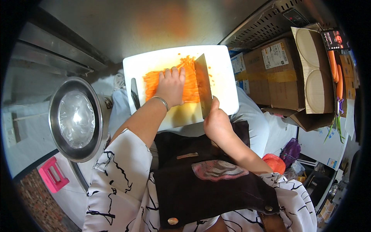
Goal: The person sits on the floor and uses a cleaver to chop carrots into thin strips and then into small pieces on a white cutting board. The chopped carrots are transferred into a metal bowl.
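Observation:
A white cutting board (220,95) lies across my lap with a bundle of orange carrot strips (189,87) on it. My left hand (171,87) presses down on the strips, fingers pointing away from me, a bracelet at its wrist. Gripped in my right hand (217,121) is a cleaver (204,84), its handle mostly hidden by the fingers. The broad blade stands on edge at the right end of the strips. Small diced carrot pieces (188,61) are heaped past the far part of the blade, and a few crumbs are scattered to its right.
At left stands a metal pot (99,116) with clear plastic (76,119) inside; a pink stool (53,175) is behind it. Cardboard boxes (269,84) are stacked close on the right, with whole carrots (339,81) and a purple-handled tool (340,105) beyond. A metal panel (174,23) rises ahead.

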`<state>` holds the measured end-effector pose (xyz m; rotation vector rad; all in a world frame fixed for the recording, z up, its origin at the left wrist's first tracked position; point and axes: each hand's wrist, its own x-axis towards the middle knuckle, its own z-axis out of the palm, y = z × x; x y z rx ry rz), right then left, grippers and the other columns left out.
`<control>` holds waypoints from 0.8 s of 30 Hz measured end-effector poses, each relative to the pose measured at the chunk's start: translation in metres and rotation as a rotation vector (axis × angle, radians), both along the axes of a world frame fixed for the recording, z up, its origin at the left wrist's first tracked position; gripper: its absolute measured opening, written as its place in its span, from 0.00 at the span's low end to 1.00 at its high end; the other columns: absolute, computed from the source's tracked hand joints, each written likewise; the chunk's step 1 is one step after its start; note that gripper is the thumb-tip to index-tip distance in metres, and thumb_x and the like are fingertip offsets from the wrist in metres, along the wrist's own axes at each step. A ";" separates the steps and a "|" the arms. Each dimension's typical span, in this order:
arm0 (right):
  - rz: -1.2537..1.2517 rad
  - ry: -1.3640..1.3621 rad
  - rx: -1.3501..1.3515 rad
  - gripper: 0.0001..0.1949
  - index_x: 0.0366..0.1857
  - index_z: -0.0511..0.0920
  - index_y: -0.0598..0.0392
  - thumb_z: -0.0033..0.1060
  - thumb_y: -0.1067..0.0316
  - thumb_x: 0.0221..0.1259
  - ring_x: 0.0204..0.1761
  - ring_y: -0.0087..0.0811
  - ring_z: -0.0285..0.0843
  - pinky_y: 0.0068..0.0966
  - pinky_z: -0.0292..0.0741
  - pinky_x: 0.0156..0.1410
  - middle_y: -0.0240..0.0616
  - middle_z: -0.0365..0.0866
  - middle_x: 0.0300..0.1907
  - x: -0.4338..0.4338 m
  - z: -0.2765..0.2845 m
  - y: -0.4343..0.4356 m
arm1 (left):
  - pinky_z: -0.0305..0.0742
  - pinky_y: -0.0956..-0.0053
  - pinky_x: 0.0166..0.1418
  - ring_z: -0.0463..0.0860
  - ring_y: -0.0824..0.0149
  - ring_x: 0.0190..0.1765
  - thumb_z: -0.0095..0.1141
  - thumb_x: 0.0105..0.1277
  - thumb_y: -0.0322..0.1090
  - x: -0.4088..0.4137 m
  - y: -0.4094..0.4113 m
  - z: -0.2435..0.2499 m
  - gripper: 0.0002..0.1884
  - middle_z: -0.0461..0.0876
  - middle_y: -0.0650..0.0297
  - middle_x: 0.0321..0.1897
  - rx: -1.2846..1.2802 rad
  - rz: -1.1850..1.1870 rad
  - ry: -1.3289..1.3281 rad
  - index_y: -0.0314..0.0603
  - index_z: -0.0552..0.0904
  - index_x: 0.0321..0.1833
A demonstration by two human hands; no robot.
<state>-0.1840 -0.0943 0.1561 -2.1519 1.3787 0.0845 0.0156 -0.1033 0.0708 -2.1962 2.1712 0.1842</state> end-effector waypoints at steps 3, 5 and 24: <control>-0.005 0.045 0.012 0.27 0.62 0.58 0.75 0.55 0.78 0.59 0.33 0.65 0.83 0.52 0.81 0.40 0.64 0.81 0.27 0.010 -0.011 -0.005 | 0.68 0.48 0.71 0.75 0.48 0.65 0.81 0.39 0.62 -0.001 -0.002 0.001 0.63 0.74 0.49 0.64 0.031 0.005 -0.015 0.37 0.66 0.78; -0.006 0.043 0.018 0.22 0.56 0.61 0.73 0.55 0.78 0.59 0.34 0.65 0.84 0.52 0.82 0.41 0.65 0.82 0.27 0.014 -0.021 -0.010 | 0.69 0.48 0.71 0.75 0.49 0.65 0.81 0.40 0.62 0.000 0.000 -0.002 0.63 0.74 0.49 0.65 0.021 0.009 -0.016 0.37 0.66 0.78; -0.019 -0.033 -0.002 0.19 0.51 0.63 0.73 0.54 0.78 0.58 0.34 0.66 0.83 0.53 0.81 0.43 0.68 0.81 0.28 0.006 -0.002 -0.005 | 0.65 0.47 0.73 0.72 0.48 0.68 0.82 0.43 0.57 -0.002 -0.002 0.006 0.64 0.70 0.48 0.69 0.103 0.050 0.057 0.36 0.60 0.81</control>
